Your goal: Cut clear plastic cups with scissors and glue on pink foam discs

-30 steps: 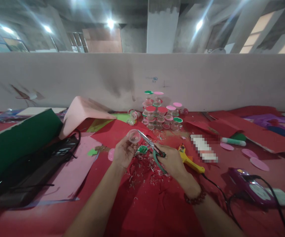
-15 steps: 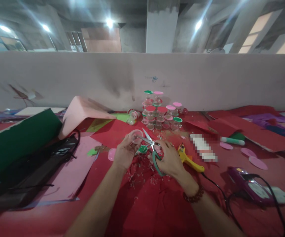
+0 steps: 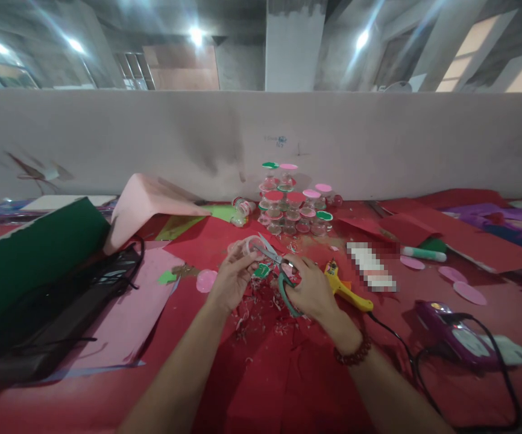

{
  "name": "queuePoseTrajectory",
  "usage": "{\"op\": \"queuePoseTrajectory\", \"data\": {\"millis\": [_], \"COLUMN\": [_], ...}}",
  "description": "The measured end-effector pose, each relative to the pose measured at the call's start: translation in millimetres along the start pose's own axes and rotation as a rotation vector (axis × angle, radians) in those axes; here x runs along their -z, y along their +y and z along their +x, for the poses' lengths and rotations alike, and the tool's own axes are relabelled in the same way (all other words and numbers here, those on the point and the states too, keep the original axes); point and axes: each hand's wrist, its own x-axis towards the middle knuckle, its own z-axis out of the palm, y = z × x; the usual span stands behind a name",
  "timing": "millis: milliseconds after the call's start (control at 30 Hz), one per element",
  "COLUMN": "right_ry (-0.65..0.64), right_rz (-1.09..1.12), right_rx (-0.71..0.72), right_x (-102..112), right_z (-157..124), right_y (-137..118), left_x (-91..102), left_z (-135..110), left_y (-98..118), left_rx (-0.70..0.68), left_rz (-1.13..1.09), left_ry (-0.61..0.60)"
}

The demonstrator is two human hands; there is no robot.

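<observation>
My left hand [image 3: 232, 280] is closed around a clear round plastic piece [image 3: 238, 246], which looks like a cut bottle part. My right hand [image 3: 311, 290] grips green-handled scissors [image 3: 269, 249], their blades apart and pointing up-left. One blade reaches the rim of the plastic piece; whether it is inside or only against the edge I cannot tell. Below the hands lie a green scrap [image 3: 261, 270] and many thin trimmings [image 3: 281, 328]. Behind stands a stack of clear plastic pieces [image 3: 292, 212] topped with red, pink and green discs.
A yellow glue gun [image 3: 351, 296] lies right of my right hand, its cord running towards a purple power strip [image 3: 451, 337]. Pink discs [image 3: 469, 293] and a marker [image 3: 424, 254] are farther right. A black bag [image 3: 62, 307], pink sheets [image 3: 146, 301] and a folded green board [image 3: 39, 265] occupy the left.
The plastic piece has turned and tilted in my left hand, its opening now facing the scissors more. The scissors stay in my right hand, barely moved. The view has shifted slightly.
</observation>
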Motion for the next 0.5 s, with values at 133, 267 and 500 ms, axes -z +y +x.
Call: {"op": "queuePoseTrajectory", "data": {"millis": [133,267,500], "right_ry": [0.011,0.009,0.003], "right_rz": [0.013,0.048,0.100], "right_rx": [0.009,0.020,-0.014], "right_x": [2.1,2.3,2.3], "right_z": [1.1,2.6,2.3], "right_y": [1.8,4.0,1.4], "left_x": [-1.3,-0.3,-1.8], "left_z": [-1.0,-1.1,-2.2], "left_y": [1.6,2.6,1.4], "left_rx": [0.039,0.042,0.045], "left_rz": [-0.011,0.018,0.064], "left_ry": [0.006,-0.010,0.030]}}
